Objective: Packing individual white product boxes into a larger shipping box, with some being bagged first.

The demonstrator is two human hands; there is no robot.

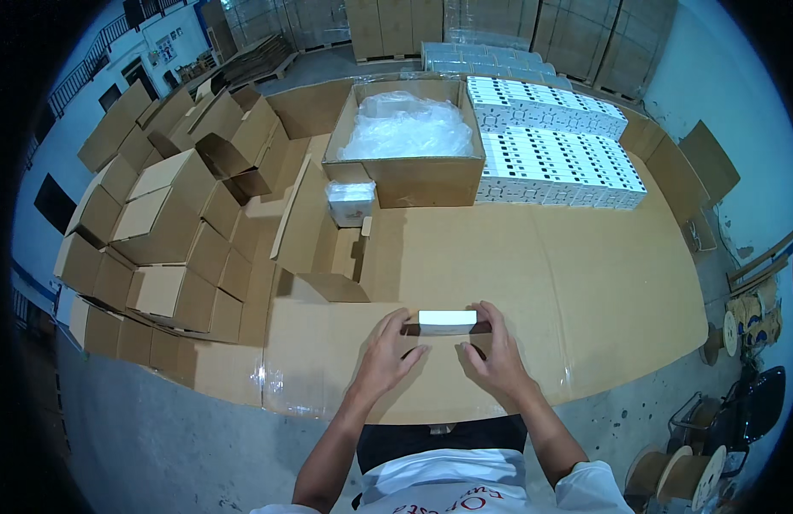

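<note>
Fingers of the left hand (pixel 388 347) and right hand (pixel 497 349) clamp a small white box (pixel 447 319) by its ends. It sits just above the cardboard-covered counter (pixel 602 291).

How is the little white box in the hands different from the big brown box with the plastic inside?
The small white box is shut, flat and slim; the large brown carton stands open, with clear plastic bulging inside. The white box is held between the left hand and right hand near the table's front; the carton sits untouched at the back of the cardboard-covered table. Both are rectangular boxes.
</note>
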